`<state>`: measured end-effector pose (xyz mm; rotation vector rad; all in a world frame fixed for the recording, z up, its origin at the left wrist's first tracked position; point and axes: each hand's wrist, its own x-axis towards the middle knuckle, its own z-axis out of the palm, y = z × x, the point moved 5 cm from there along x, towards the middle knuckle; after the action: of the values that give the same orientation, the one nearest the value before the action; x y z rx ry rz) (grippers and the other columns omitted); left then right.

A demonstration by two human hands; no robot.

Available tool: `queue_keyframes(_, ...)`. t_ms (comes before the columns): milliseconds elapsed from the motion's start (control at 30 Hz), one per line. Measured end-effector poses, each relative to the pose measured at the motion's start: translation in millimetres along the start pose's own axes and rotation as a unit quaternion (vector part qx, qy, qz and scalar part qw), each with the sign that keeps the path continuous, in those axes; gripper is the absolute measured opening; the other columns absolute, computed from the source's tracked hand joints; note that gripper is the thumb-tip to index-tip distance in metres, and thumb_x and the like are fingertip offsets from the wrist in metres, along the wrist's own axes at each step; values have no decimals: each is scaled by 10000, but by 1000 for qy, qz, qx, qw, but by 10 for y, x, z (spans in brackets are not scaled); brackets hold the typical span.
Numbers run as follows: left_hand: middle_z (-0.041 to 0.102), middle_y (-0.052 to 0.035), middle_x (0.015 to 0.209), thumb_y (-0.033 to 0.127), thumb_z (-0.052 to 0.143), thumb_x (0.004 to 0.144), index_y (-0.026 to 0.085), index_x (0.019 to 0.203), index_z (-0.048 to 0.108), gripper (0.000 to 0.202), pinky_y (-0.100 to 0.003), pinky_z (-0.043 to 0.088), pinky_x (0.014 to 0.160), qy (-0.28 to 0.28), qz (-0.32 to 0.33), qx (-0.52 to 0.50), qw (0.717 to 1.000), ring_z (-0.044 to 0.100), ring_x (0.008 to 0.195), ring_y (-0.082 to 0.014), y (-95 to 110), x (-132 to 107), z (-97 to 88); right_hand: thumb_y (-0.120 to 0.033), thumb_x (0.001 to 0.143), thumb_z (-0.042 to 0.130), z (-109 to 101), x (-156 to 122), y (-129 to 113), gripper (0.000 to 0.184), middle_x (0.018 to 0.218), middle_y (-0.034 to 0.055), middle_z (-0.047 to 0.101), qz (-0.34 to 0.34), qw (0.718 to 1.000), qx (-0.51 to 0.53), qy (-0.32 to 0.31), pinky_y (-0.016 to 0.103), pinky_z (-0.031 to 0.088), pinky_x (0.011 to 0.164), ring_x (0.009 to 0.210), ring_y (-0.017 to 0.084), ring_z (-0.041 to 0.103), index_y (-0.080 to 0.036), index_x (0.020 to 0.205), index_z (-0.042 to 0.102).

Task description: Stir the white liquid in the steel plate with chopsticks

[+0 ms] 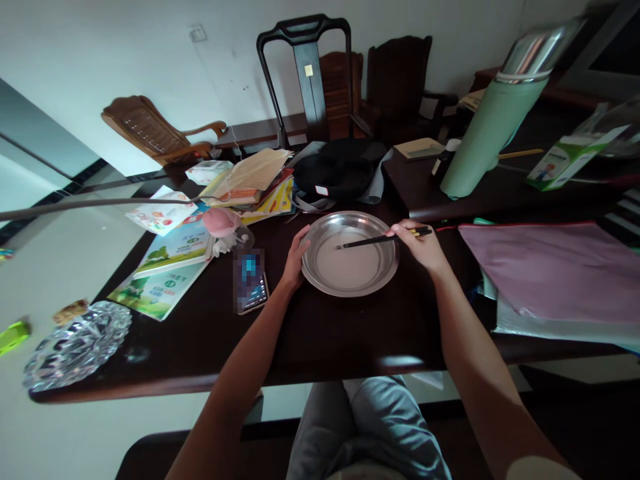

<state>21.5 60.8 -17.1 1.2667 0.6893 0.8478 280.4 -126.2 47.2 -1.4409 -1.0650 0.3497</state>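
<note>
Left of the left grip, a phone lies on the counter. That grip rests against the near-left rim of the metal basin; whether it pinches, I cannot tell. The basin sits between both grips, likely light and stiff but slick, best taken by its flared rim, since the pale contents could slosh. The dark chopsticks reach leftward from the right grip, tips over the basin; slim, rigid and probably prone to twisting, they are clasped by that grip near their banded ends.
</note>
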Motion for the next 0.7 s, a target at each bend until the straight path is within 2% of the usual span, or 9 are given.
queue_keyframes(133,665,-73,1505,601,854,748,293,1338,699,684,-493,501,1139,5,2,2,1000,631,1338,-348,7,-2,3,-849,814,674,-185,7,30,603,634,38,742,16,996,18,90,452,589,865,712,269,731,-290,590,702)
queue_keyframes(233,652,-70,1526,601,847,761,293,1325,706,658,-498,501,1143,7,7,8,1000,617,1358,-357,14,-3,0,-859,797,684,-118,-3,17,607,624,42,741,30,998,35,46,459,596,850,717,282,743,-299,560,679)
queue_keyframes(333,638,-78,1540,593,835,778,282,1331,701,649,-494,497,1150,7,14,14,1000,601,1381,-362,18,-3,-6,-835,801,704,29,-18,-14,567,755,41,802,19,999,24,-29,444,594,885,836,286,775,-291,642,733)
queue_keyframes(367,639,-82,1534,591,831,784,280,1337,697,648,-495,497,1149,5,15,15,1000,602,1379,-361,16,-2,-7,-826,807,706,44,-19,-20,558,798,41,816,10,999,14,-35,438,590,894,864,282,776,-287,669,748)
queue_keyframes(433,652,-84,1511,590,826,789,285,1346,691,649,-504,501,1142,2,11,14,1000,616,1359,-357,6,1,-10,-828,815,695,-3,-9,-10,561,817,38,821,-2,1000,-3,-6,434,586,891,858,274,767,-284,690,759)
queue_keyframes(500,666,-81,1489,594,829,784,293,1346,692,652,-510,507,1133,-1,6,11,1000,629,1337,-353,-4,5,-12,-840,823,674,-106,1,17,578,734,38,792,0,999,-4,47,446,588,872,792,274,750,-290,660,744)
queue_keyframes(567,671,-74,1487,600,844,765,300,1337,701,661,-508,512,1129,1,5,6,1000,634,1328,-354,-9,7,-14,-837,841,655,-167,3,42,589,642,42,746,11,997,10,71,462,591,853,735,281,737,-297,613,716)
queue_keyframes(633,673,-70,1490,607,863,738,300,1322,714,676,-503,512,1132,7,6,3,1000,633,1329,-357,-4,7,-16,-825,850,658,-130,-1,46,587,628,49,736,22,998,23,45,467,593,850,734,288,742,-298,596,704)
queue_keyframes(700,670,-67,1498,605,869,731,296,1317,717,680,-502,506,1142,12,7,3,1000,629,1338,-357,4,3,-14,-820,840,676,-29,-10,33,572,702,52,773,23,999,28,-6,462,591,865,787,290,760,-293,622,722)
